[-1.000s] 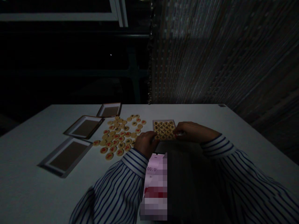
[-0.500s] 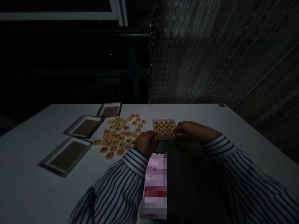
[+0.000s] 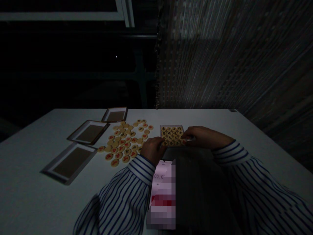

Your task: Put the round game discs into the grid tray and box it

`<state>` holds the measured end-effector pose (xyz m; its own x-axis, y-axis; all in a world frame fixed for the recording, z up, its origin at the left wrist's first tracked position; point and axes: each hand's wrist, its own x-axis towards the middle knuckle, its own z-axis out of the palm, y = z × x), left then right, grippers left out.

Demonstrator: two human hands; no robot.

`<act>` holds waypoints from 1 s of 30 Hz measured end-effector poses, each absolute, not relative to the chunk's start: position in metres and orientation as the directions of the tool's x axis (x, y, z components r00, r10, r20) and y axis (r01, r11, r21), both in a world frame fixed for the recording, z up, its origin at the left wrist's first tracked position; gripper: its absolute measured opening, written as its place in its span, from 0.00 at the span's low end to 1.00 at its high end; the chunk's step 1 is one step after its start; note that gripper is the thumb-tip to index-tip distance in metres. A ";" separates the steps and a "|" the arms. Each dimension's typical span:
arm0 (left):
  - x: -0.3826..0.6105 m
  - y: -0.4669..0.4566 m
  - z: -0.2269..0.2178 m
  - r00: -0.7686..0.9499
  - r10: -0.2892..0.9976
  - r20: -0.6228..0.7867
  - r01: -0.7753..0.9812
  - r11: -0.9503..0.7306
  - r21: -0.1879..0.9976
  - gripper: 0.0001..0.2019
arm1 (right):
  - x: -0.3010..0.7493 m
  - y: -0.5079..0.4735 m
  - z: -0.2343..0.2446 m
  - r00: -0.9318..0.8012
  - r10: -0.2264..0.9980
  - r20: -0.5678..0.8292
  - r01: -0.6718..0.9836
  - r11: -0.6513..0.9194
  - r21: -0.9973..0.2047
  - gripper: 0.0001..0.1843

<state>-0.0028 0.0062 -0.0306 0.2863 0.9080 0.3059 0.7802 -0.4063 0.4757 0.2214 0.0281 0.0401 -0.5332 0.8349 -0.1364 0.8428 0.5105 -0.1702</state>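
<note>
A small shallow box [image 3: 171, 126] holds Chinese chess pieces [image 3: 173, 133] in tidy rows, most with dark characters facing up. My left hand [image 3: 153, 148] grips the box's left front edge between thumb and fingers. At the right front corner, the closed fingertips of my right hand [image 3: 201, 137] are on a red-marked chess piece [image 3: 183, 142], which sits at the end of the front row. My right fingers hide part of that corner. To the left of the box lie many loose round pieces [image 3: 121, 142], some red-marked, some dark-marked, some blank side up.
Three open shallow boxes stand on the left: a near one [image 3: 55, 173], a middle one [image 3: 73, 132] and a far one [image 3: 105, 115]. A lit phone [image 3: 161, 182] lies between my forearms on the white table [image 3: 22, 169]. A string curtain [image 3: 207, 65] hangs behind.
My right fingers have shifted slightly at the box's front right corner, and more of the red-marked piece shows there. My left hand stays in place.
</note>
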 end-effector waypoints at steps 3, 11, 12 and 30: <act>-0.003 0.006 -0.031 0.283 0.908 0.309 0.778 -0.405 0.480 0.12 | 0.220 0.028 0.040 -0.538 0.832 -0.138 0.842 0.519 -0.149 0.16; -0.002 0.007 -0.030 0.293 0.908 0.300 0.782 -0.408 0.471 0.12 | 0.219 0.028 0.037 -0.562 0.815 -0.141 0.827 0.552 -0.107 0.14; -0.002 0.007 -0.031 0.292 0.909 0.296 0.781 -0.406 0.475 0.12 | 0.219 0.028 0.037 -0.567 0.812 -0.140 0.824 0.556 -0.111 0.14; -0.002 0.005 -0.028 0.277 0.909 0.312 0.782 -0.402 0.477 0.11 | 0.221 0.029 0.034 -0.573 0.808 -0.137 0.819 0.558 -0.134 0.14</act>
<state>-0.0023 0.0051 -0.0283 0.2766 0.9089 0.3119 0.7816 -0.4016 0.4773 0.2210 0.0294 0.0338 -0.5731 0.8080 -0.1371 0.8189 0.5581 -0.1341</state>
